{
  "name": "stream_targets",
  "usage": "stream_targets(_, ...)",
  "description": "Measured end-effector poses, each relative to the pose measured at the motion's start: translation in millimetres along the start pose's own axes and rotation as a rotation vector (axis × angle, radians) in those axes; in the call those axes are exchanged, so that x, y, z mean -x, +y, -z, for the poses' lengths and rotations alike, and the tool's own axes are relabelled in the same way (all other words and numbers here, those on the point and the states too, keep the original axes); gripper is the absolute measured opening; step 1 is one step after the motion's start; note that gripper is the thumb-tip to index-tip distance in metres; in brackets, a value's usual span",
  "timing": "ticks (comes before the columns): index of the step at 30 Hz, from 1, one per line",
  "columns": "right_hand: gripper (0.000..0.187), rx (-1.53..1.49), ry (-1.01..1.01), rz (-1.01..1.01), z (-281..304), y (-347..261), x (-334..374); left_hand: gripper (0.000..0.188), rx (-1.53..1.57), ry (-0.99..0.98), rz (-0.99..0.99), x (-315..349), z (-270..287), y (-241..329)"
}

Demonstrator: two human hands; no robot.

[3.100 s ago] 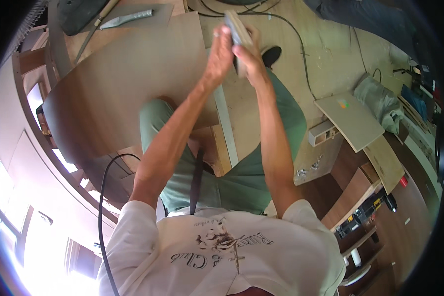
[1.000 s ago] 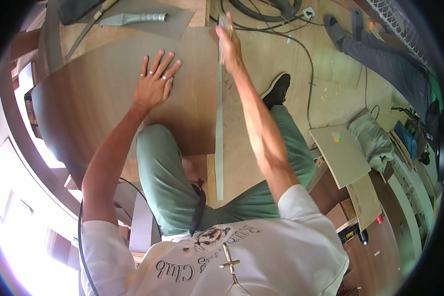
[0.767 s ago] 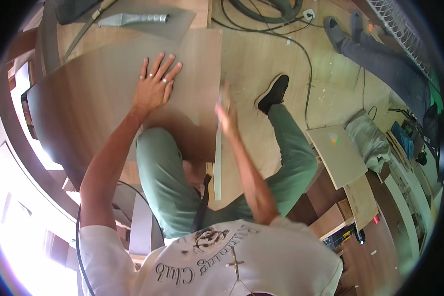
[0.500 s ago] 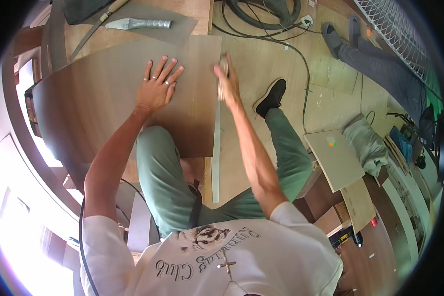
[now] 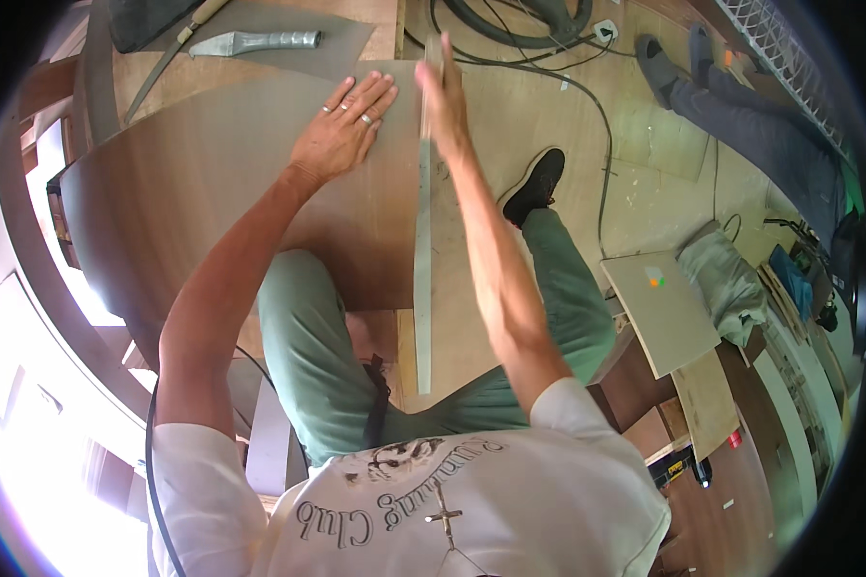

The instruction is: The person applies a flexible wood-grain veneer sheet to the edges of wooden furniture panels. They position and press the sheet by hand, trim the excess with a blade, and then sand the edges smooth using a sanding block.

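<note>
My left hand lies flat near the right side of a curved brown wooden panel, fingers stretched out and rings on them. Along the panel's straight right edge, my right hand grips a narrow light-brown block, pressed upright against that edge. Motion smears the hand and the block, so the block's exact kind does not show. Below the hand, a long pale strip runs beside the panel's edge. My left knee is bent close under the panel's near side.
Beyond the panel lie a grey-handled knife-like tool and a wooden-handled saw. Black cables and a hose cross the floor. Another person's legs stretch in from the right. Loose boards stand beside my right leg.
My right hand has slid away from me along the panel's edge with the block. The left hand has shifted right and farther forward on the panel.
</note>
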State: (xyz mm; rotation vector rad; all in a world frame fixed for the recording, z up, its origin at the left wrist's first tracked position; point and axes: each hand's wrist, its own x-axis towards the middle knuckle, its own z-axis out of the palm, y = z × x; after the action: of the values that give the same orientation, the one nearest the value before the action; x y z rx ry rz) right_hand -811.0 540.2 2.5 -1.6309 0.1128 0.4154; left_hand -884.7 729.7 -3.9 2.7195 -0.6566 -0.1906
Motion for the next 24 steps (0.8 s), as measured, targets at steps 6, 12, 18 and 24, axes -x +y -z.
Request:
stream_targets(6,0.088,0.043,0.01,-0.097,-27.0,62.9,151.8,0.061,-0.068,0.013,0.025,22.3,2.8,-13.5)
stream_targets(12,0.092,-0.012,0.032,-0.076,-18.5,10.7,42.1,0.061,-0.072,-0.013,-0.003,13.8,-3.4,-5.3)
stream_targets(18,0.085,-0.302,0.056,-0.192,-41.2,41.3,109.3,0.061,-0.061,-0.018,0.037,30.7,1.3,-11.8)
stream_targets(24,0.081,-0.182,0.026,-0.136,-34.4,17.4,84.1,0.063,-0.068,0.012,0.017,22.9,0.4,-15.7)
